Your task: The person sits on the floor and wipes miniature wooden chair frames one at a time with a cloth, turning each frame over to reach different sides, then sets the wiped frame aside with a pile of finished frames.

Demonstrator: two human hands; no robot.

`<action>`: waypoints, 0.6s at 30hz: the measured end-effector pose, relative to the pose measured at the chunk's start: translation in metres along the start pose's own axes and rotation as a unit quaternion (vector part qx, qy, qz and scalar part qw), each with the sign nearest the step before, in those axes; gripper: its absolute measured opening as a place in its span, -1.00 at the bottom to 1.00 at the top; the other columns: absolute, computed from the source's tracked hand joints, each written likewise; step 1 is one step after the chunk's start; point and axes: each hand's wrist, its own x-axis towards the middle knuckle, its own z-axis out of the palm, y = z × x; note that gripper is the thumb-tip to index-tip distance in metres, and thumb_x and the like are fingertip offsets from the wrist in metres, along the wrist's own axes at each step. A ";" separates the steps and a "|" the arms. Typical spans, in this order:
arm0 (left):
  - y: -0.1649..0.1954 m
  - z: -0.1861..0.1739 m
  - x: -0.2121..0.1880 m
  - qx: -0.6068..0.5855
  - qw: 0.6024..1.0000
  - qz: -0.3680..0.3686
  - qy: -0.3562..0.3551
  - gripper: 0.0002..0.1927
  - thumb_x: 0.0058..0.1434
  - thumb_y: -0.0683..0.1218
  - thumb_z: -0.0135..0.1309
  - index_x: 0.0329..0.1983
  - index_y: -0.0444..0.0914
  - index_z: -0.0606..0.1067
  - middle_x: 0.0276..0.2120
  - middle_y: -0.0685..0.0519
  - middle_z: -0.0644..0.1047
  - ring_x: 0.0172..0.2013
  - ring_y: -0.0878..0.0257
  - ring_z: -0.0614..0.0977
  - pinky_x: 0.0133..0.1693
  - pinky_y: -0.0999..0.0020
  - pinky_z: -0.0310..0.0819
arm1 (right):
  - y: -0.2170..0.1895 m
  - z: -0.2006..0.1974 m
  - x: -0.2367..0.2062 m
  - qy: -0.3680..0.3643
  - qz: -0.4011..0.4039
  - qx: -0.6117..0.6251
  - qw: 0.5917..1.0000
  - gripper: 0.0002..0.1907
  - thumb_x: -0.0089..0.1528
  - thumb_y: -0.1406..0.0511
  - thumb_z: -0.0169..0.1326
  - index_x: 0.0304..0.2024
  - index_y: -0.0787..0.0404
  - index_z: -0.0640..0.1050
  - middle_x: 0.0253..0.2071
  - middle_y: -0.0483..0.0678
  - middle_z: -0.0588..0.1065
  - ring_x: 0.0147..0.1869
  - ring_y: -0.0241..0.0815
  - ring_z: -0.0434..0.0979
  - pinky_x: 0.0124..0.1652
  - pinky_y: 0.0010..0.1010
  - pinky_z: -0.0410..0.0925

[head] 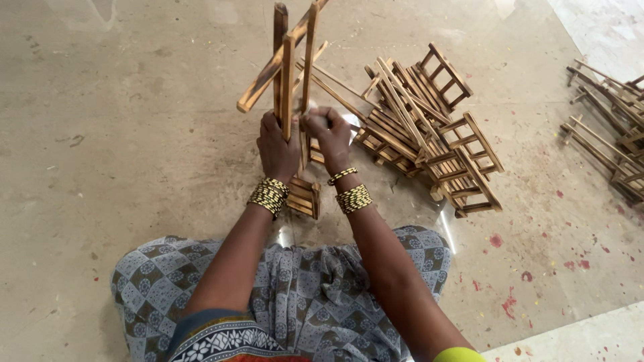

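A small wooden slatted frame (pixel 290 64) stands upright on the floor in front of me, its sticks rising toward the top of the view. My left hand (pixel 277 149) grips one of its upright sticks from the left. Close beside it, my right hand (pixel 329 134) is closed around something pale against the frame; what it is cannot be made out. Both wrists carry yellow and black bangles. The frame's lower slatted part (pixel 304 198) shows between my wrists.
A heap of similar wooden slatted frames (pixel 429 131) lies on the floor to the right. More of them (pixel 614 127) sit at the right edge. The stone floor (pixel 121 134) has red stains at the lower right. My patterned cloth (pixel 302 295) covers my lap.
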 end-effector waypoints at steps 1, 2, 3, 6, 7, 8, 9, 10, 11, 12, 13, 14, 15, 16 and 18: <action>0.000 0.001 0.000 0.006 1.000 0.000 0.001 -0.66 0.44 0.05 0.01 0.08 -0.26 0.31 -0.08 -0.14 0.48 -0.04 -0.14 0.53 -0.06 -0.12 0.33 | 0.003 0.000 -0.001 0.003 0.020 -0.039 0.999 -0.77 0.22 0.29 0.26 -0.12 0.26 0.61 -0.11 0.13 0.66 -0.10 -0.11 0.71 -0.11 -0.34 0.62; -0.001 0.003 -0.001 0.011 1.000 0.002 0.002 -0.66 0.42 0.04 0.02 0.08 -0.26 0.31 -0.09 -0.15 0.48 -0.05 -0.14 0.53 -0.07 -0.12 0.33 | 0.001 -0.001 -0.002 0.005 0.040 -0.078 0.996 -0.76 0.21 0.29 0.26 -0.12 0.27 0.61 -0.13 0.15 0.68 -0.13 -0.11 0.71 -0.14 -0.33 0.60; -0.001 0.005 -0.002 0.015 1.000 0.005 0.006 -0.66 0.41 0.02 0.03 0.08 -0.26 0.30 -0.10 -0.15 0.49 -0.05 -0.15 0.53 -0.07 -0.13 0.34 | -0.005 -0.002 -0.001 0.032 0.019 -0.106 0.994 -0.74 0.21 0.28 0.27 -0.11 0.27 0.57 -0.12 0.12 0.66 -0.12 -0.14 0.71 -0.15 -0.36 0.59; -0.002 0.012 -0.007 0.062 0.998 0.018 0.008 -0.63 0.33 -0.05 0.05 0.07 -0.33 0.27 -0.11 -0.21 0.47 -0.07 -0.19 0.52 -0.09 -0.16 0.32 | -0.042 0.002 0.002 0.073 -0.079 -0.133 0.985 -0.62 0.25 0.25 0.23 0.06 0.21 0.47 -0.05 0.06 0.61 -0.09 -0.23 0.71 -0.15 -0.44 0.58; -0.003 0.013 -0.008 0.063 0.998 0.003 0.001 -0.64 0.36 -0.04 0.05 0.07 -0.32 0.28 -0.10 -0.20 0.47 -0.06 -0.18 0.52 -0.07 -0.15 0.32 | -0.058 0.001 0.005 0.061 -0.138 -0.103 0.983 -0.54 0.27 0.24 0.19 0.20 0.14 0.44 -0.01 0.04 0.61 -0.07 -0.26 0.71 -0.15 -0.47 0.58; -0.004 0.014 -0.009 0.065 0.998 -0.012 -0.006 -0.65 0.38 -0.03 0.05 0.08 -0.30 0.29 -0.10 -0.18 0.48 -0.05 -0.18 0.52 -0.05 -0.15 0.33 | -0.074 -0.001 0.008 0.050 -0.167 -0.075 0.982 -0.53 0.30 0.23 0.18 0.24 0.14 0.44 0.01 0.04 0.61 -0.03 -0.25 0.72 -0.12 -0.47 0.58; -0.005 0.015 -0.010 0.068 0.997 -0.027 -0.014 -0.66 0.40 -0.02 0.05 0.08 -0.29 0.29 -0.09 -0.17 0.48 -0.04 -0.17 0.52 -0.03 -0.14 0.33 | -0.088 -0.004 0.012 0.041 -0.194 -0.045 0.979 -0.52 0.32 0.23 0.17 0.28 0.15 0.43 0.04 0.04 0.61 0.01 -0.23 0.72 -0.09 -0.47 0.59; -0.006 0.015 -0.010 0.070 0.997 -0.010 -0.006 -0.61 0.37 -0.03 0.05 0.12 -0.32 0.27 -0.08 -0.18 0.47 -0.04 -0.17 0.52 -0.03 -0.14 0.33 | -0.099 -0.006 0.017 0.028 -0.205 -0.017 0.978 -0.52 0.32 0.24 0.20 0.26 0.16 0.45 0.03 0.06 0.62 0.01 -0.20 0.72 -0.07 -0.44 0.59; -0.007 0.015 -0.010 0.072 0.997 0.008 0.002 -0.55 0.34 -0.03 0.06 0.16 -0.34 0.25 -0.07 -0.20 0.46 -0.04 -0.18 0.51 -0.04 -0.14 0.33 | -0.107 -0.007 0.023 0.016 -0.218 0.010 0.976 -0.53 0.31 0.25 0.23 0.25 0.18 0.47 0.02 0.07 0.63 0.02 -0.18 0.72 -0.05 -0.42 0.60; -0.008 0.016 -0.010 0.073 0.997 0.027 0.010 -0.49 0.31 -0.03 0.07 0.20 -0.37 0.24 -0.06 -0.21 0.46 -0.03 -0.18 0.51 -0.05 -0.14 0.32 | -0.110 -0.006 0.027 0.004 -0.231 0.038 0.972 -0.54 0.31 0.26 0.26 0.23 0.20 0.49 0.01 0.09 0.63 0.02 -0.15 0.72 -0.02 -0.40 0.60; -0.009 0.016 -0.010 0.068 0.997 0.024 0.004 -0.50 0.34 -0.02 0.07 0.21 -0.36 0.23 -0.06 -0.21 0.46 -0.03 -0.17 0.51 -0.05 -0.14 0.32 | -0.109 -0.005 0.031 0.026 -0.229 0.004 0.973 -0.58 0.29 0.25 0.25 0.18 0.19 0.52 -0.03 0.06 0.64 -0.02 -0.19 0.72 -0.07 -0.42 0.60; -0.009 0.016 -0.010 0.063 0.998 0.022 -0.003 -0.50 0.38 0.00 0.08 0.21 -0.36 0.23 -0.06 -0.20 0.45 -0.04 -0.15 0.51 -0.05 -0.14 0.32 | -0.104 -0.003 0.035 0.049 -0.227 -0.030 0.972 -0.62 0.28 0.25 0.25 0.13 0.19 0.55 -0.07 0.04 0.64 -0.07 -0.23 0.72 -0.12 -0.45 0.60; -0.010 0.017 -0.009 0.058 0.998 0.018 -0.009 -0.51 0.41 0.02 0.09 0.21 -0.35 0.23 -0.07 -0.19 0.45 -0.04 -0.14 0.52 -0.05 -0.14 0.32 | -0.095 0.000 0.037 0.071 -0.224 -0.064 0.970 -0.65 0.26 0.24 0.24 0.08 0.19 0.59 -0.11 0.02 0.64 -0.12 -0.27 0.72 -0.16 -0.48 0.60; -0.011 0.017 -0.009 0.060 0.998 0.022 -0.006 -0.49 0.38 0.01 0.10 0.21 -0.36 0.23 -0.07 -0.21 0.45 -0.04 -0.16 0.51 -0.05 -0.15 0.32 | -0.084 0.001 0.039 0.085 -0.222 -0.091 0.967 -0.70 0.26 0.25 0.26 0.01 0.21 0.60 -0.15 0.02 0.63 -0.16 -0.27 0.70 -0.19 -0.48 0.62; -0.012 0.017 -0.009 0.065 0.997 0.030 -0.001 -0.46 0.33 0.00 0.12 0.21 -0.37 0.22 -0.07 -0.23 0.43 -0.04 -0.18 0.50 -0.06 -0.16 0.32 | -0.059 0.004 0.038 0.115 -0.216 -0.143 0.959 -0.77 0.24 0.26 0.28 -0.11 0.24 0.62 -0.21 0.04 0.62 -0.23 -0.27 0.65 -0.25 -0.50 0.65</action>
